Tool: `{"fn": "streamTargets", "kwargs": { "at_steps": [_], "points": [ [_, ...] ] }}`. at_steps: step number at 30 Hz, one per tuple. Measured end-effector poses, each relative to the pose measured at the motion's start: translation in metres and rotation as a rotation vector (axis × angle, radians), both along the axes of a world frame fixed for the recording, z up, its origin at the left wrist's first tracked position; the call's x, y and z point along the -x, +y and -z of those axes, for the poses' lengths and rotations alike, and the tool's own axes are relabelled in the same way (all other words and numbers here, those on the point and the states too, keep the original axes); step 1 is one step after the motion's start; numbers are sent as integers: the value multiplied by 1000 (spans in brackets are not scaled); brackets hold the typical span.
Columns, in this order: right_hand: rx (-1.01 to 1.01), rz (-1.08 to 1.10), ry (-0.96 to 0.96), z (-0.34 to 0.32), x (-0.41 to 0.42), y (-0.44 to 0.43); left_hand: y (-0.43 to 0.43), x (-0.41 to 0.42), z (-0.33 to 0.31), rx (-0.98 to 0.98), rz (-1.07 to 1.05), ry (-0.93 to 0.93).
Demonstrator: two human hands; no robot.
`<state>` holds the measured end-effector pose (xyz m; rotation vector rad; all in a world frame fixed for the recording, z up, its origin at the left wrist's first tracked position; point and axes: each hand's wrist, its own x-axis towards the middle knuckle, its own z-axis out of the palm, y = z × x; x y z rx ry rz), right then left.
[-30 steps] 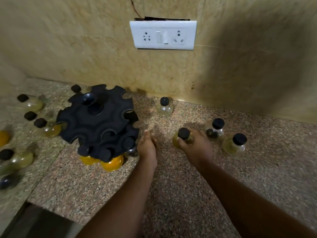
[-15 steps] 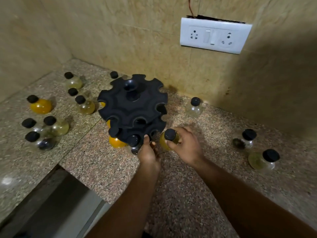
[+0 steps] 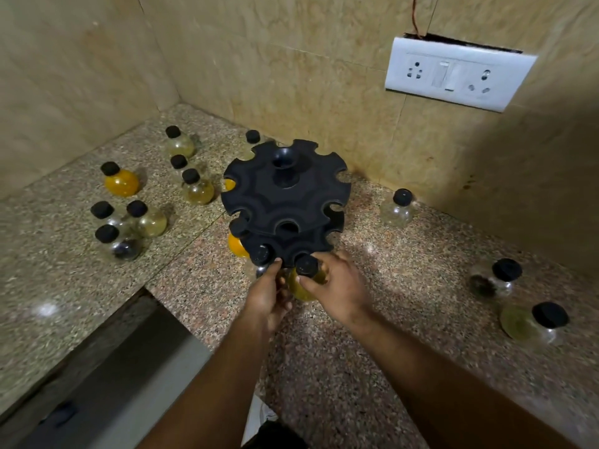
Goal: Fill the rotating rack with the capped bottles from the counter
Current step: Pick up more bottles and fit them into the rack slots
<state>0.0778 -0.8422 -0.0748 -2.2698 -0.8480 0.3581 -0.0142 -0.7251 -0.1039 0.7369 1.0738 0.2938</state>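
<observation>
— Right hand (image 3: 337, 288)?
— I see it gripping the yellow bottle (image 3: 304, 285) at the rack's (image 3: 285, 202) six o'clock notch.
— Left hand (image 3: 267, 296)?
— Fingertips pressed on the rack's lower rim; other bottles stand apart on the surface (image 3: 372, 367).

Dim warm indoor light. Deep shadow covers the right wall (image 3: 534, 176); two glare spots on the speckled counter (image 3: 372, 367), near left and centre. Wide-angle bending at edges, slight motion blur, near-left corner soft and dark.
</observation>
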Motion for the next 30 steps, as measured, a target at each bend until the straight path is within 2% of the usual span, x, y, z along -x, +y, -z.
{"fn": "streamTargets", "kwargs": {
  "at_steps": [6, 12, 19, 26, 30],
  "points": [
    [-8, 41, 17, 2, 0, 12, 7, 4, 0, -10, 82, 16],
    [-17, 91, 37, 5, -14, 21, 12, 0, -8, -37, 260, 32],
    [8, 164, 22, 1, -34, 19, 1, -17, -18, -39, 294, 3],
    [13, 198, 60, 6, -50, -2, -40, -34, -18, -277, 185, 60],
    [-18, 310, 102, 19, -50, -49, -68, -46, 6, -416, 278, 90]
  ]
}}
